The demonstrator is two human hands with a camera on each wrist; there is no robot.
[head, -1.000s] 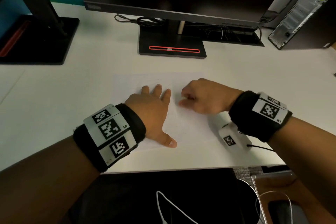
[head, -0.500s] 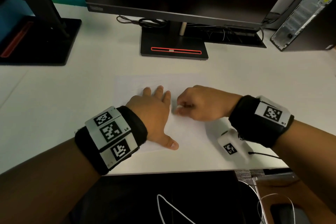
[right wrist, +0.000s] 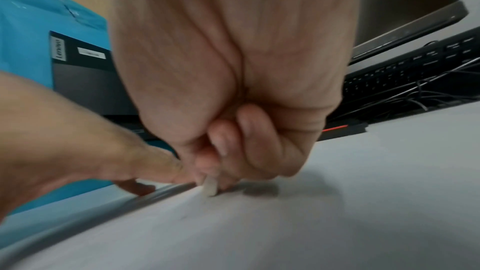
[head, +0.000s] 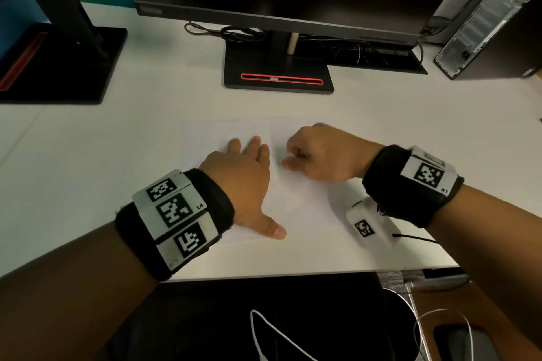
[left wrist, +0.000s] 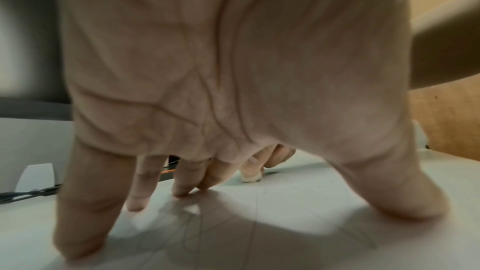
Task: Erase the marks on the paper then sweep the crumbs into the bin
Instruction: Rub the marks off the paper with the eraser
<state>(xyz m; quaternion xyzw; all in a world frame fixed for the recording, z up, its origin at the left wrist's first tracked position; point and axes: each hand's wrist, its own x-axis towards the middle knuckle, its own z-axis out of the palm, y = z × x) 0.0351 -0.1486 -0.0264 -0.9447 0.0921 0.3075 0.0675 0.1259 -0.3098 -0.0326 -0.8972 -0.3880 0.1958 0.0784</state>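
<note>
A white sheet of paper (head: 296,202) lies flat on the white desk (head: 88,173) in front of me. My left hand (head: 246,173) is spread flat on the sheet and presses it down, thumb out to the side. My right hand (head: 316,152) is curled just right of it and pinches a small white eraser (right wrist: 210,188), whose tip touches the paper. The left wrist view shows that eraser (left wrist: 250,178) beyond my left fingertips (left wrist: 182,190), and faint pencil lines (left wrist: 192,231) on the paper (left wrist: 298,202) under my palm. The head view hides the eraser inside the fist.
A monitor stand (head: 278,73) sits behind the paper, with a keyboard (head: 381,53) and cables under the screen. A second black stand (head: 58,61) is at far left, a computer tower (head: 492,17) at far right. The desk's front edge (head: 293,274) runs just below my wrists.
My right hand has shifted slightly left and back right across the paper near my left fingers. The left hand has stayed flat in place.
</note>
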